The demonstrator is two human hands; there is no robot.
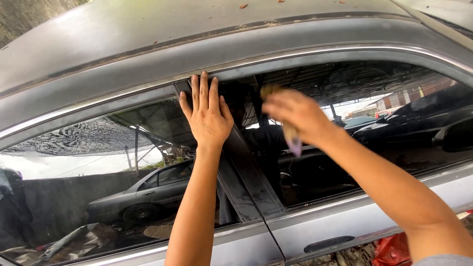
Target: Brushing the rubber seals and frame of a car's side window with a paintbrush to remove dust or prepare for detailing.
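Right hand (294,117) blurred at frame centre, fingers closed around small tool (290,135); only brownish top and pale purple tip show, kind not clear. Left hand (207,116) flat, fingers spread apart, pressed on dark door pillar (246,177) just under roof edge (148,74). Window glass (98,167) full of reflections, inside hard to see. Door handle (328,243) low, cut near bottom edge. Free glass at both sides.

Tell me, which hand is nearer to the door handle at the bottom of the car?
The right hand, though neither is close. It is up against the window, above and slightly left of the door handle. The left hand lies flat on the black pillar, farther left.
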